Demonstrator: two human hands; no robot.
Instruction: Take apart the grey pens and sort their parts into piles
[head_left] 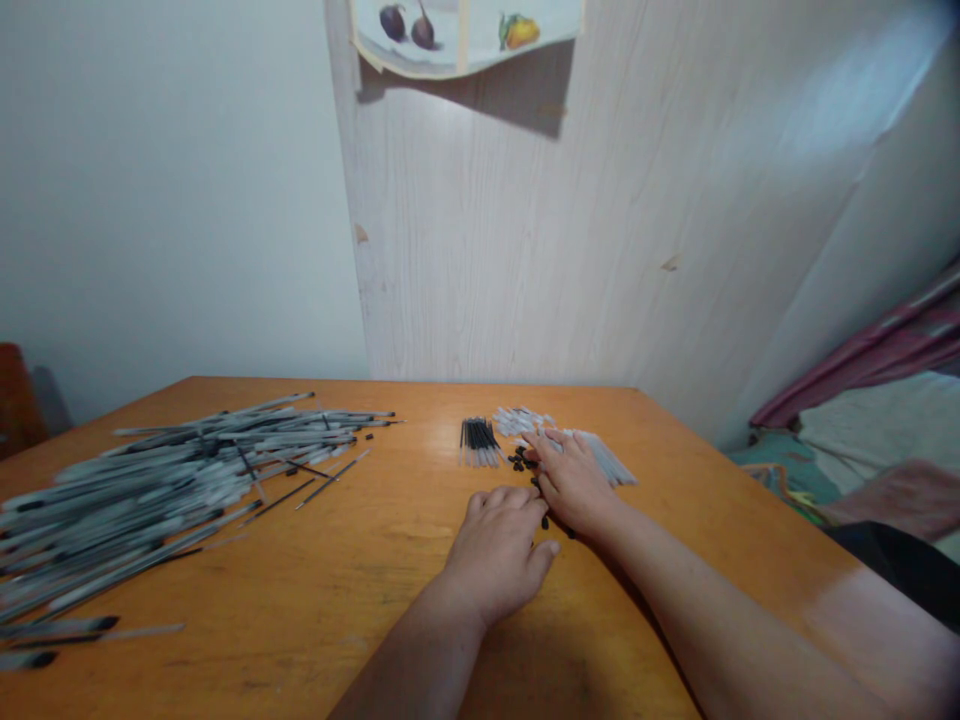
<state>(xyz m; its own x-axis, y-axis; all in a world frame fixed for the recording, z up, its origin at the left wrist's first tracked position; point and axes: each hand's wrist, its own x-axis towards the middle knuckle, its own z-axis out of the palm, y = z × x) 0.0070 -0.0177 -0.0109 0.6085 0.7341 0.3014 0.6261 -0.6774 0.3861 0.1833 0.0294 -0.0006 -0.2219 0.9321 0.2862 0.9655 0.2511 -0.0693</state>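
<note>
My left hand (pixel 501 552) lies low over the wooden table (pixel 390 580), fingers stretched forward, thumb apart, with nothing visible in it. Just beyond and to the right is my right hand (pixel 576 482), its fingers spread over several small black pieces (pixel 519 460) like pen plugs; some are hidden beneath it. Left of those pieces lies a neat row of black-filled pen refills (pixel 478 438). Small whitish pieces (pixel 519 420) are heaped behind the right hand. Clear tubes (pixel 613 464), like pen barrels, lie side by side to its right, partly covered by the hand.
A large loose pile of whitish pens (pixel 172 480) with black ends spreads over the table's left side. Thin dark refills (pixel 326 485) lie at its right edge. The wall (pixel 465 250) stands behind the table; a bed with bedding (pixel 877 430) is at the right.
</note>
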